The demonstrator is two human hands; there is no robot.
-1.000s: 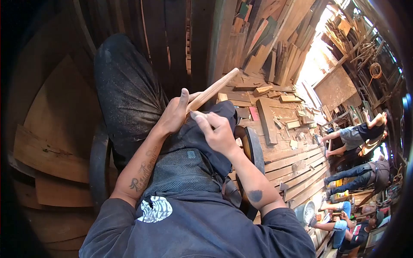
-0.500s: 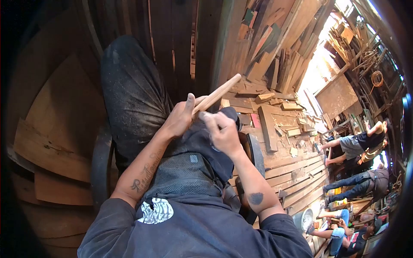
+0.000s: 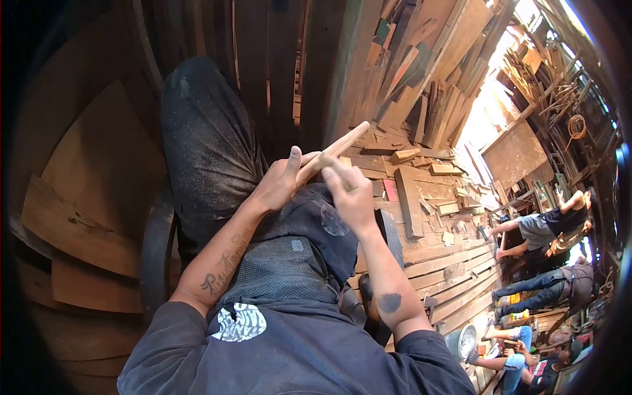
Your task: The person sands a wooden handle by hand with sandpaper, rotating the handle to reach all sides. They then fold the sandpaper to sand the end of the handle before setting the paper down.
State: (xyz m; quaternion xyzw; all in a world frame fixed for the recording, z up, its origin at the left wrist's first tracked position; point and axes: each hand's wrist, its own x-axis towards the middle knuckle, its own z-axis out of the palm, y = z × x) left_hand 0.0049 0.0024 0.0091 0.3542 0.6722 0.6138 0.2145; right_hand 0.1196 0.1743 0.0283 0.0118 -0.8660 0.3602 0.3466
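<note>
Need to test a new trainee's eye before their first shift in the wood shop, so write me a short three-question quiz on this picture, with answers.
1. Which of the camera wearer's hands holds the pale wooden stick?

2. True or false: a pink piece lies beside a thick plank.

3. As seen in the picture, the stick's free end points toward the:
A) lower left
B) upper right
C) lower right

Key:
1. The left hand.
2. True.
3. B.
</note>
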